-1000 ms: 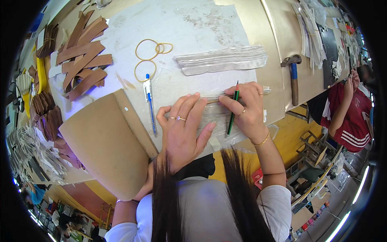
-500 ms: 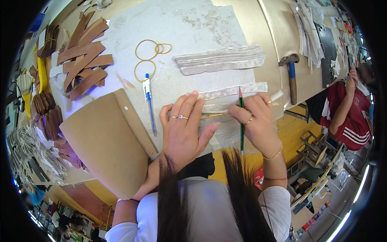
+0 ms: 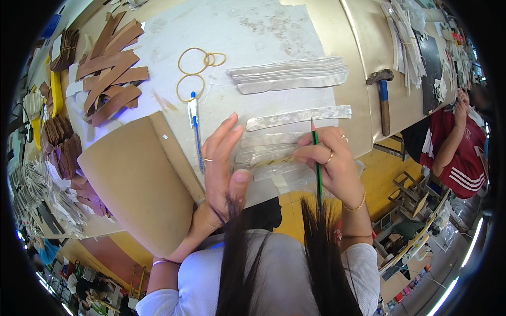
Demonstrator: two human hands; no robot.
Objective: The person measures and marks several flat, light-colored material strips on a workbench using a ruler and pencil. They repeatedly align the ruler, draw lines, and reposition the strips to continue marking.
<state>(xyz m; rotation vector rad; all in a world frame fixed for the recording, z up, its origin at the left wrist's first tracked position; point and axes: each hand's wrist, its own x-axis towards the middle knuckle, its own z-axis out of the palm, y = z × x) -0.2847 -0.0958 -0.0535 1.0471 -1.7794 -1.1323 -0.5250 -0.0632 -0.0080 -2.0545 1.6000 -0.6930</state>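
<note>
My right hand [image 3: 329,160] holds a green-and-black pencil [image 3: 318,174], its sharpened tip pointing away from me over the strips. From the same fingers a thin yellowish strand [image 3: 274,162] runs leftward; I cannot make out what it is. My left hand [image 3: 221,163] is lifted at the left ends of the strips, fingers apart and holding nothing. Before my hands lie a silvery strip [image 3: 298,118], a second grey strip [image 3: 269,139] and another strip [image 3: 258,156] nearer me. Clear plastic [image 3: 274,173] lies at the table's near edge, partly behind my right hand.
Beyond is a stack of silvery strips [image 3: 290,73]. A blue pen [image 3: 196,134] and yellow rubber bands [image 3: 190,88] lie left. A curved brown board [image 3: 137,184] stands by my left forearm. Brown strips [image 3: 113,71] lie far left, a hammer [image 3: 383,100] right. Another person [image 3: 458,142] is at right.
My left hand has risen off the strips and drawn back to the left, uncovering their left ends. The right hand, still with the pencil, has shifted slightly nearer me.
</note>
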